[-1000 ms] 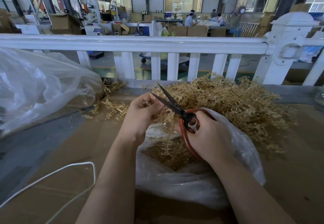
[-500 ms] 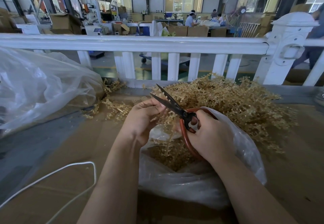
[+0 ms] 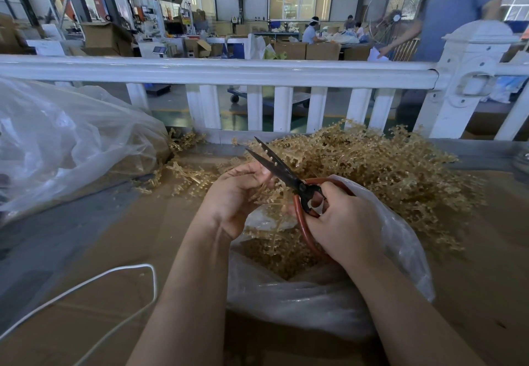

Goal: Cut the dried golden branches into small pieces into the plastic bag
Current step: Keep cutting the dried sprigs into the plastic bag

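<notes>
Nearest you a white cord [image 3: 120, 272] loops over the brown cardboard tabletop [image 3: 86, 322], beside the plastic bag [image 3: 300, 302] of cut pieces. Above it your left hand [image 3: 233, 199] pinches a golden sprig [image 3: 264, 195] and your right hand [image 3: 343, 222] grips the scissors [image 3: 286, 175], blades parted. Beyond lie the golden branches [image 3: 372, 165], a white railing [image 3: 229, 69] and a warehouse floor with boxes [image 3: 294, 50].

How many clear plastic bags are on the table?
2. One clear plastic bag lies open under the hands, holding cut golden pieces; a larger crumpled clear bag sits far left. Others may be out of view.
</notes>
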Action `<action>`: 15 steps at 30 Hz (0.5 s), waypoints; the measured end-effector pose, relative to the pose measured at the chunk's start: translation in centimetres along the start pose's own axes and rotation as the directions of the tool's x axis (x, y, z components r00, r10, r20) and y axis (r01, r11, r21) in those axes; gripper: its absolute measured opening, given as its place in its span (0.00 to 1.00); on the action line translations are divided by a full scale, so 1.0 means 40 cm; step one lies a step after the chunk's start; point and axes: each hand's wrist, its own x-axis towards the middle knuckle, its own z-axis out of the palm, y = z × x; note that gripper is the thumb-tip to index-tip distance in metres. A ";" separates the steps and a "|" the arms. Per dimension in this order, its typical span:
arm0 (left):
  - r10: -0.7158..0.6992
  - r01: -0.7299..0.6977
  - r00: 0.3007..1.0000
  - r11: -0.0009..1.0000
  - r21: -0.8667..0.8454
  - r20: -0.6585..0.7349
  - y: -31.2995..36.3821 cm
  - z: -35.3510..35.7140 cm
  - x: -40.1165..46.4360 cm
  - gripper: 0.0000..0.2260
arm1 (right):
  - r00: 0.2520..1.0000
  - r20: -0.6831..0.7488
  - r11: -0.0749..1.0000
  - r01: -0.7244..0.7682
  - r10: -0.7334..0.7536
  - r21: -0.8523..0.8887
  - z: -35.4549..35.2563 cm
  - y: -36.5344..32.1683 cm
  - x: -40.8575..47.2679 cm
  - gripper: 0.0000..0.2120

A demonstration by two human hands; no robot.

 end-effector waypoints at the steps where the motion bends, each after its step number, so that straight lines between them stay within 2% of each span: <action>1: -0.004 0.004 1.000 1.000 -0.009 -0.001 0.000 0.001 0.000 0.05 | 1.000 -0.007 1.000 0.006 -0.006 0.014 0.000 0.000 0.000 0.21; 4: -0.002 0.002 1.000 1.000 -0.005 -0.012 -0.001 0.000 0.001 0.06 | 1.000 -0.019 0.999 0.023 -0.022 0.034 0.000 0.002 -0.001 0.22; 9: 0.030 -0.029 0.999 0.999 0.025 -0.024 -0.002 0.001 0.000 0.02 | 0.998 -0.039 0.999 0.046 -0.045 0.010 0.000 0.002 0.001 0.21; 15: 0.033 -0.029 0.998 0.996 0.083 -0.056 -0.005 0.007 -0.005 0.05 | 0.999 -0.034 1.000 0.024 -0.023 0.006 0.001 0.002 0.000 0.21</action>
